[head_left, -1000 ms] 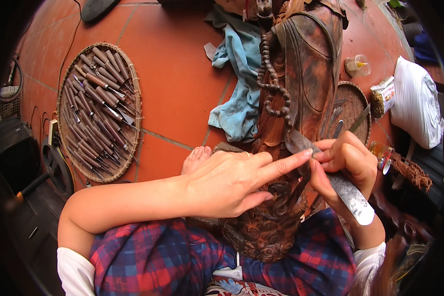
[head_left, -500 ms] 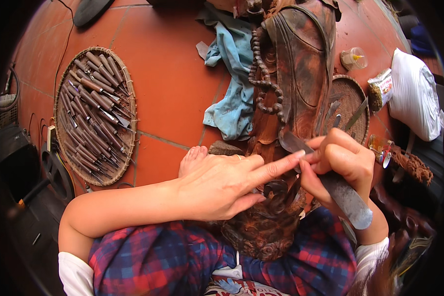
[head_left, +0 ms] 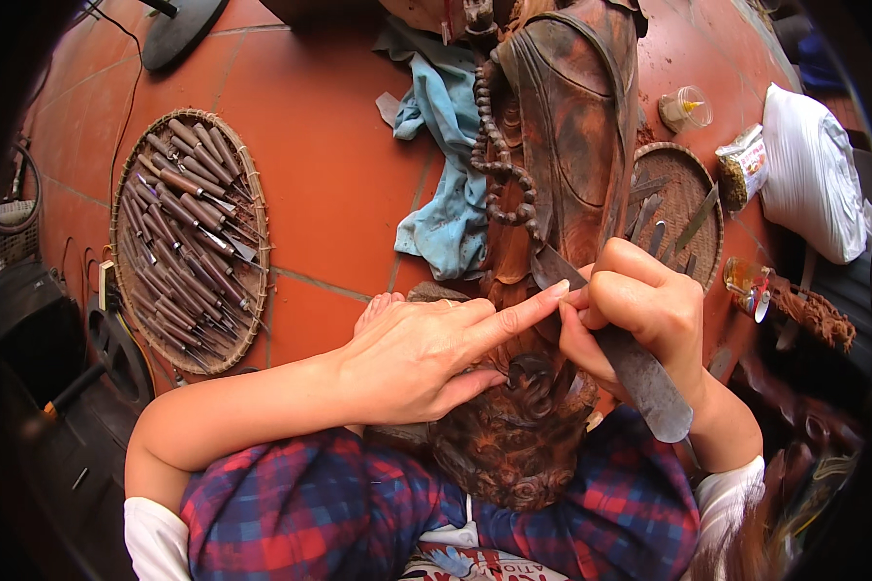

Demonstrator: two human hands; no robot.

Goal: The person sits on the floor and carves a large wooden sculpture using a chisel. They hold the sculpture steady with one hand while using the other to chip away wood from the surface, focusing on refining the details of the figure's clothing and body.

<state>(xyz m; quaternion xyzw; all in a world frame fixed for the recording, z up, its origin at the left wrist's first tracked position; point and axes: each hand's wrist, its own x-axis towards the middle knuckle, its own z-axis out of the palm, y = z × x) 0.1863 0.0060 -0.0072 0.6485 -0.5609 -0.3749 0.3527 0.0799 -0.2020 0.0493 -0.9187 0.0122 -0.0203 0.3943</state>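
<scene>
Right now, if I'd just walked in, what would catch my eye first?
Probably the big dark carving, just right of centre, with its strand of beads. Next, the grey metal blade in the right hand, lower right of centre. At left, a woven tray is packed with brown-handled tools.

The blade [head_left: 646, 387] is grey, the carving [head_left: 574, 107] reddish-brown, the plaid clothing [head_left: 310, 499] red and blue.

Right grip [head_left: 644, 310] holds 1 metal blade [head_left: 644, 382] over carved wooden figure [head_left: 572, 126]; left grip [head_left: 421, 353] beside.
</scene>
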